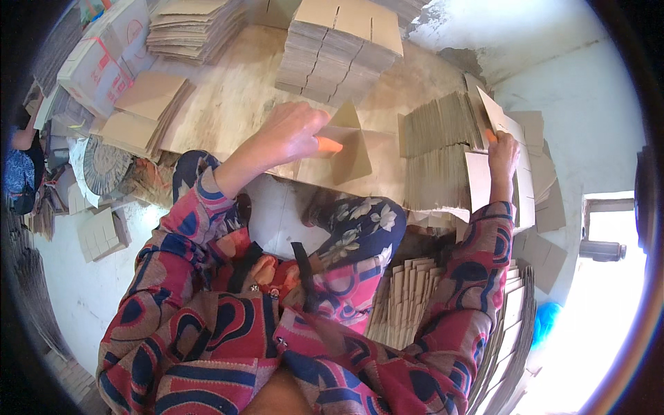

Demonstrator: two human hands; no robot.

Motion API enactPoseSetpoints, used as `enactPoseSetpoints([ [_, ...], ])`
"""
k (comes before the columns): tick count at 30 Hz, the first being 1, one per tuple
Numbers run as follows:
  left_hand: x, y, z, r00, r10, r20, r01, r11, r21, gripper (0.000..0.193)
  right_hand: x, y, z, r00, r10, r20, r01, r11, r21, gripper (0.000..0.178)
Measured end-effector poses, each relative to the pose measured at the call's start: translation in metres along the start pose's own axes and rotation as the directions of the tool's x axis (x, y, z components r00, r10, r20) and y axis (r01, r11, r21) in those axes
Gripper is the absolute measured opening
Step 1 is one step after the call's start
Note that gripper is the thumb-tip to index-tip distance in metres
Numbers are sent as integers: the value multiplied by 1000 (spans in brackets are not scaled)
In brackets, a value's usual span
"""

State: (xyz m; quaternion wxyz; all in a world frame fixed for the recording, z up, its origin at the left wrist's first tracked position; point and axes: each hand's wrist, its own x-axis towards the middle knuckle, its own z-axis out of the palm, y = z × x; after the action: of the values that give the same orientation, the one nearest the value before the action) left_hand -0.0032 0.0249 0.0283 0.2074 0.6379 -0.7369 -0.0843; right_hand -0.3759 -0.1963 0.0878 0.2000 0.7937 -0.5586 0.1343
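Observation:
My left hand (pixel 290 130), orange covers on its fingertips, is closed at the left edge of a small cardboard divider (pixel 356 151) whose brown panels cross each other. That divider stands over the near part of the wooden board. Off to the right, my right hand (pixel 504 156) also wears an orange cover on a fingertip. Its fingers are closed on a slotted cardboard sheet (pixel 499 114), which leans at the right end of a long row of upright cardboard pieces (pixel 443 128). The palm side of both hands is hidden.
A tall cardboard stack (pixel 339 59) stands on the wooden board (pixel 228 76) at the back. More stacks (pixel 194 28) and a white carton (pixel 104 62) are at the far left. Folded cardboard (pixel 404 297) fills the space beside my right knee. Another person (pixel 24 166) is at the left rim.

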Motion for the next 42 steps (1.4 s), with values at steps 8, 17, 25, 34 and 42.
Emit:
enactPoseSetpoints([
  [8,-15,1,-16,989,-56,-135,52,998,-32,41,-3,-18,-7,980,35,197,-35,999,-4,17],
  [17,-32,-22,-13,941,-18,-337,6,999,-38,46,-6,-59,-68,943,-99,-319,77,994,-79,21],
  [25,-31,-36,21,967,-65,-247,28,989,-148,24,-36,-162,-172,985,63,-163,109,508,854,41],
  [34,-29,-35,25,962,-86,-258,59,992,-113,18,-45,-198,-157,977,-102,186,-139,359,923,45],
  [42,-24,-36,25,965,-115,-234,82,986,-145,17,-45,-207,-155,969,-154,196,-116,418,901,48],
])
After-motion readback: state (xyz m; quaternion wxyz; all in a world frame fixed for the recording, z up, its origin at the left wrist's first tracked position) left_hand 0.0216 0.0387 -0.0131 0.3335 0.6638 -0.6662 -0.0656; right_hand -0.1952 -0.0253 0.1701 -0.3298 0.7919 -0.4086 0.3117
